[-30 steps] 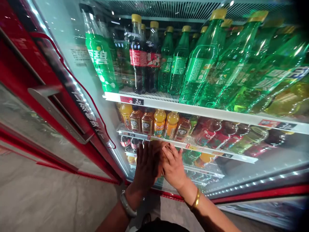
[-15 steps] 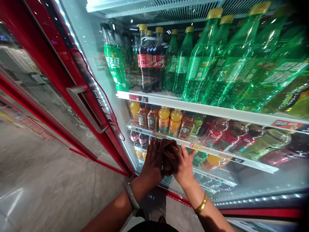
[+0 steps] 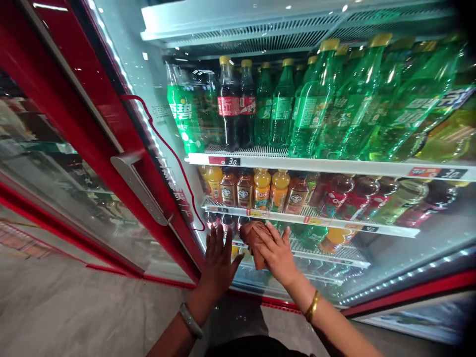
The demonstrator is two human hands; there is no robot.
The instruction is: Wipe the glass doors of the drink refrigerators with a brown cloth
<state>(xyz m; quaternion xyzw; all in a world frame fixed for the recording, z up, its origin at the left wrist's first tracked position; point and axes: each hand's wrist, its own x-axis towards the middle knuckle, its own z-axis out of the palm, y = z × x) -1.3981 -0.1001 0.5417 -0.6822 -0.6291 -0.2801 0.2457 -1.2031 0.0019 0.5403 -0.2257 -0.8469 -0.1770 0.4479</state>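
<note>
My right hand (image 3: 279,255) presses a crumpled brown cloth (image 3: 253,235) against the glass front of a drinks fridge, with its fingers spread over the cloth. To the left, my left hand (image 3: 217,263) is held up flat with its fingers apart, at or just before the glass. It holds nothing, and whether the palm touches the pane I cannot tell. Behind the glass, level with the fingertips, runs a white shelf edge (image 3: 275,215) carrying price labels. Small bottles with brown drink (image 3: 244,189) and orange juice bottles (image 3: 262,191) stand on that shelf.
Green soda bottles (image 3: 312,114) and cola bottles (image 3: 228,106) fill the upper shelf. A metal door handle (image 3: 143,191) juts out on the red frame (image 3: 107,124) at left. The grey floor (image 3: 111,307) lies below, and a second glass door stands further left.
My left hand has come away from the cloth and moved left, its fingers now apart. My right hand keeps the cloth, which is now spread flatter. The view has shifted slightly.
</note>
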